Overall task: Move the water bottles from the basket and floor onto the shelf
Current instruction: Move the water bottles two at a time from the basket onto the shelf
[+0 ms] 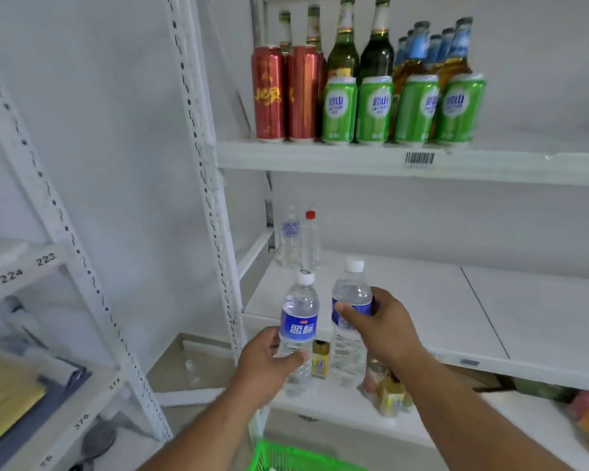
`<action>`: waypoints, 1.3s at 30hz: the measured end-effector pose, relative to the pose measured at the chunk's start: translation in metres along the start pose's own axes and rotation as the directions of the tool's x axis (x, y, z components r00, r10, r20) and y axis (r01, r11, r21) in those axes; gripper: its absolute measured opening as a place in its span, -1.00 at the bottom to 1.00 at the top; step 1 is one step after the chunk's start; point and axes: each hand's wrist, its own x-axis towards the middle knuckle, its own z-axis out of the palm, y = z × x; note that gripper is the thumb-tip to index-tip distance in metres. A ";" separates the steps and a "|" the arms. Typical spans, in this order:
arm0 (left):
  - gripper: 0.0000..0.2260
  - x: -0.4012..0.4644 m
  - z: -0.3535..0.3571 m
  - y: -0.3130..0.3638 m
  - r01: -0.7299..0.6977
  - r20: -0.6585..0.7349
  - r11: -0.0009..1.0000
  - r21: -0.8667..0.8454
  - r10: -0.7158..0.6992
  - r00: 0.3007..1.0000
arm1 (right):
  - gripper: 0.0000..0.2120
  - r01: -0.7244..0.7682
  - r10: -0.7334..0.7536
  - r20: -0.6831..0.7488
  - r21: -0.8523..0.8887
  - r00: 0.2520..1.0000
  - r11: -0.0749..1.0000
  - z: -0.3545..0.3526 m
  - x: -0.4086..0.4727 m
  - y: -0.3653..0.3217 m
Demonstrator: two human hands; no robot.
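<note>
You are gripping left bottle low in left hand, right bottle mid-label in right hand, both nearing middle shelf. Risk: knocking far bottles over, or bottoms catching shelf edge.

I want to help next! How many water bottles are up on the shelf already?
Two water bottles already stand at the back of the middle shelf. The left hand and right hand each hold another, not yet set down. The green basket is mostly out of view, so what's left is unclear.

Shop stockroom, barcoded shelf, drink cans
</note>
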 end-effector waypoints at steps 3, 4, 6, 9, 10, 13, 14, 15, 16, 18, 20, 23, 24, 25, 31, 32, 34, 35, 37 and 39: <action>-0.67 0.000 -0.006 0.013 -0.010 -0.021 1.000 -0.008 0.009 1.000 | -0.69 0.015 -0.015 0.004 0.017 1.000 1.000 -0.003 0.006 -0.013; -0.68 0.001 -0.008 0.017 -0.011 -0.030 1.000 -0.008 0.010 1.000 | -0.69 0.018 -0.018 0.003 0.016 1.000 1.000 -0.003 0.009 -0.016; -0.67 0.006 -0.011 0.022 -0.004 -0.045 1.000 -0.002 0.004 0.999 | -0.68 0.021 -0.020 -0.003 0.015 1.000 1.000 0.000 0.017 -0.022; -0.66 0.024 -0.015 0.024 0.007 -0.050 1.000 0.004 -0.007 0.999 | -0.67 0.009 -0.009 -0.009 0.035 1.000 0.999 0.009 0.031 -0.027; -0.65 0.032 -0.016 0.024 0.004 -0.044 1.000 -0.002 -0.004 0.999 | -0.67 0.003 -0.003 -0.008 0.039 1.000 0.999 0.012 0.037 -0.029; -0.65 0.061 -0.023 0.022 -0.005 -0.035 1.000 -0.010 0.005 0.999 | -0.66 -0.015 0.015 -0.016 0.026 1.000 1.000 0.025 0.061 -0.031; -0.65 0.072 -0.026 0.022 -0.008 -0.034 1.000 -0.013 0.008 0.999 | -0.65 -0.019 0.019 -0.020 0.018 1.000 1.000 0.030 0.070 -0.031; -0.64 0.085 -0.028 0.020 -0.010 -0.032 1.000 -0.010 0.010 0.999 | -0.64 -0.024 0.024 -0.023 0.009 0.999 1.000 0.035 0.080 -0.031; -0.63 0.097 -0.031 0.020 -0.006 -0.031 1.000 -0.004 0.006 1.000 | -0.62 -0.032 0.032 -0.024 -0.002 0.999 0.999 0.041 0.091 -0.030; -0.63 0.125 -0.035 0.016 -0.003 -0.028 1.000 -0.012 0.003 1.000 | -0.60 -0.047 0.047 -0.024 -0.026 0.999 0.999 0.052 0.112 -0.030; -0.65 0.153 -0.038 0.011 -0.011 -0.021 1.000 -0.020 0.010 1.000 | -0.62 -0.052 0.051 -0.030 -0.052 0.998 0.997 0.064 0.133 -0.029; -0.55 0.194 -0.041 0.000 -0.001 -0.009 1.000 -0.008 0.001 1.000 | -0.71 -0.067 0.065 -0.034 -0.067 0.997 0.996 0.080 0.162 -0.026; -0.51 0.205 -0.042 -0.004 0.002 -0.010 1.000 0.002 -0.002 1.000 | -0.74 -0.076 0.075 -0.033 -0.058 0.997 0.995 0.084 0.169 -0.024; -0.50 0.216 -0.042 -0.008 0.001 -0.012 1.000 0.017 -0.001 1.000 | -0.75 -0.087 0.085 -0.035 -0.051 0.996 0.995 0.089 0.177 -0.022; -0.58 0.269 -0.037 -0.024 -0.005 -0.021 0.998 0.059 0.006 1.000 | -0.76 -0.154 0.151 -0.033 -0.089 0.988 0.984 0.111 0.222 -0.007; -0.58 0.277 -0.035 -0.026 -0.001 -0.020 0.998 0.063 0.003 1.000 | -0.75 -0.163 0.161 -0.035 -0.088 0.986 0.983 0.114 0.230 -0.004; -0.56 0.292 -0.029 -0.031 0.007 -0.023 0.998 0.063 -0.006 1.000 | -0.75 -0.176 0.174 -0.036 -0.088 0.984 0.980 0.118 0.245 0.003; -0.55 0.300 -0.026 -0.034 0.011 -0.028 0.998 0.066 -0.009 1.000 | -0.77 -0.185 0.183 -0.036 -0.087 0.982 0.979 0.120 0.253 0.007; -0.54 0.313 -0.020 -0.038 0.020 -0.046 0.998 0.063 -0.017 0.999 | -0.80 -0.192 0.190 -0.037 -0.079 0.981 0.978 0.123 0.266 0.013; -0.55 0.326 -0.014 -0.042 0.029 -0.070 0.998 0.054 -0.026 0.997 | -0.78 -0.185 0.183 -0.033 -0.078 0.983 0.980 0.125 0.280 0.021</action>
